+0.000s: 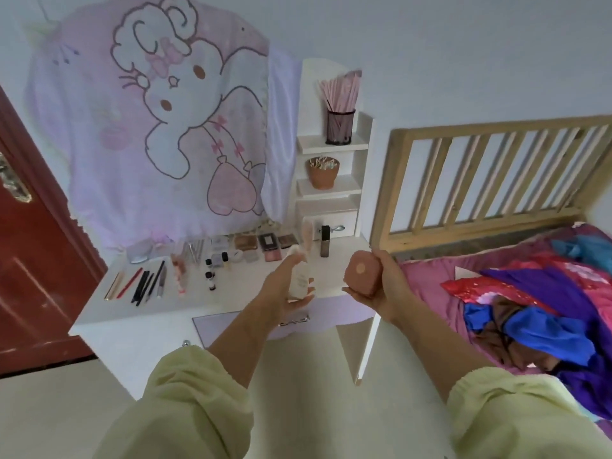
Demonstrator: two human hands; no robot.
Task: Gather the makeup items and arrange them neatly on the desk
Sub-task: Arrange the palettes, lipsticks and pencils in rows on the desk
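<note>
A bedroom with pale walls: a red door (29,260) fills the left edge of the frame, and a cloth printed with a cartoon rabbit (159,127) hangs at upper left above a white desk (149,313). On the desk's left part, pencils and brushes (142,284) lie side by side, with small dark-capped bottles (210,281) just right of them and palettes (265,243) lined up along the back. At centre, over the desk's front edge, the left hand (281,289) holds a white bottle (299,279) upright, fingers curled round it. Beside it the right hand (381,286) grips a rounded pink case (361,273) (a pale dot on its face). A bed with a slatted wooden headboard (480,180) occupies the right.
</note>
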